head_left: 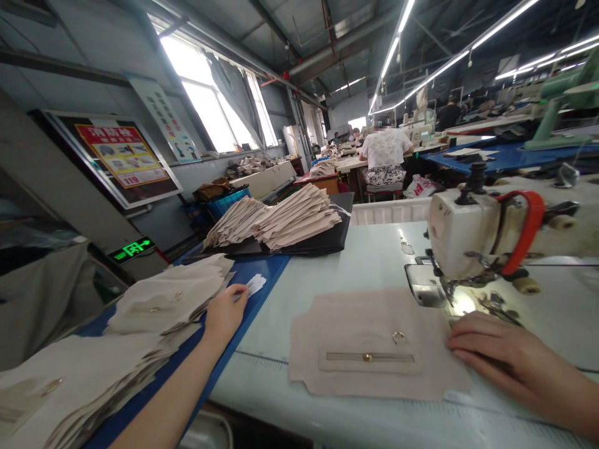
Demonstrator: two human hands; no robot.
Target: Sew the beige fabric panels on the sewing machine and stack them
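A beige fabric panel (pixel 374 349) with a zipper strip and a small metal ring lies flat on the pale sewing table (pixel 355 268). My right hand (pixel 496 358) rests on the panel's right edge, fingers stretched flat, just in front of the sewing machine (pixel 482 240). My left hand (pixel 225 312) reaches out to the left, fingers curled on the edge of a stack of beige fabric pieces (pixel 168 299); a small white tag (pixel 255 284) lies by its fingertips. Whether the fingers grip a piece is unclear.
A blue side table (pixel 253 274) carries more beige stacks (pixel 281 221), the far ones on dark material. A big pile (pixel 70 380) lies at the near left. A seated person (pixel 386 153) works further back, among other machines and blue tables.
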